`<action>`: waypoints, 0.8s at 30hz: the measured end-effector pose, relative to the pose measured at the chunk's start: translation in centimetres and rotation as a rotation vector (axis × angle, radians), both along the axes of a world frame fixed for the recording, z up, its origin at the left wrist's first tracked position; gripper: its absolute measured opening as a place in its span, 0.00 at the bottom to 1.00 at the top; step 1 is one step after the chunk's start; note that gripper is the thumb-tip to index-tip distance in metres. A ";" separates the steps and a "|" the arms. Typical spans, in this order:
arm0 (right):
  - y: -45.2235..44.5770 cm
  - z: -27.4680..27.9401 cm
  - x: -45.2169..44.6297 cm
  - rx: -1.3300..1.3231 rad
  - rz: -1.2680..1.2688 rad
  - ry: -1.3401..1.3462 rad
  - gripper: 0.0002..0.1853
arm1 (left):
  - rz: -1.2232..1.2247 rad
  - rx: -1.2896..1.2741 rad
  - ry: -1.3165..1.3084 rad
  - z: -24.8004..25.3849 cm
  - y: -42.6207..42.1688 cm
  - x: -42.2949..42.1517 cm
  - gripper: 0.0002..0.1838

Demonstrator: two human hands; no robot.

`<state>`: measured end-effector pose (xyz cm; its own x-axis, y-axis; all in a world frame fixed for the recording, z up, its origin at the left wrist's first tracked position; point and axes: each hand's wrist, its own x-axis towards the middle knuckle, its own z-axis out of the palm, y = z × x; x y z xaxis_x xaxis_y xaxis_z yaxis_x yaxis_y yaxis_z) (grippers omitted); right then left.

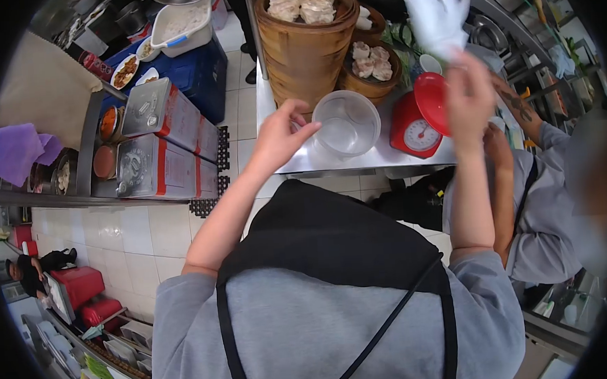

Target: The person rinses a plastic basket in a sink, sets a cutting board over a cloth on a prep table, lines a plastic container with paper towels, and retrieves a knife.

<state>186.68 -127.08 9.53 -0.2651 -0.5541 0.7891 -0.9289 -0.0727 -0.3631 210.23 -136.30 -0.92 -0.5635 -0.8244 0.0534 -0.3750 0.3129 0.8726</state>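
The left hand (281, 137), grip loosely open, is at the rim of a clear tub (347, 127) on the table (303, 162); light and slick, it is best held there. The right hand (469, 98) grips a blurred, probably limp white bag (437, 19) by its lower end.

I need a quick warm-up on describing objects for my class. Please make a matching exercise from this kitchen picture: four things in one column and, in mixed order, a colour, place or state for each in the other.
Things
1. Plastic tub
2. Scale
3. Tall bamboo steamer stack
4. Cloth

Descriptions
A. Purple, at the far left of the view
B. Has dumplings at its top
C. See-through and open at the top
D. Red, with a round white dial

Right pairs: 1-C, 2-D, 3-B, 4-A
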 end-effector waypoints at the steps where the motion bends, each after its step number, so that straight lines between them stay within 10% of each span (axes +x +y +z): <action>1: -0.8 -2.3 1.0 0.109 0.114 0.038 0.08 | -0.009 0.008 0.000 -2.2 0.0 -0.8 0.21; 6: -4.3 -17.8 1.9 0.866 0.464 0.149 0.08 | 0.034 -0.075 -0.025 -7.6 0.3 -3.3 0.27; 12: -7.4 -19.2 3.4 1.655 0.666 0.188 0.11 | 0.068 0.298 0.142 -6.8 0.3 -3.8 0.25; 15: -7.7 -19.8 2.4 1.805 0.604 -0.494 0.13 | 0.081 0.361 0.162 -6.8 0.3 -3.8 0.25; 24: -9.7 -19.7 4.0 1.977 0.501 -0.395 0.29 | 0.071 0.380 0.146 -6.6 0.0 -4.0 0.25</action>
<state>190.63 -136.75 -10.20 0.1759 -0.4562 -0.8723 -0.8272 0.4118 -0.3822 206.23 -136.30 -7.53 -0.5139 -0.8373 -0.1869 -0.2476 -0.0638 0.9667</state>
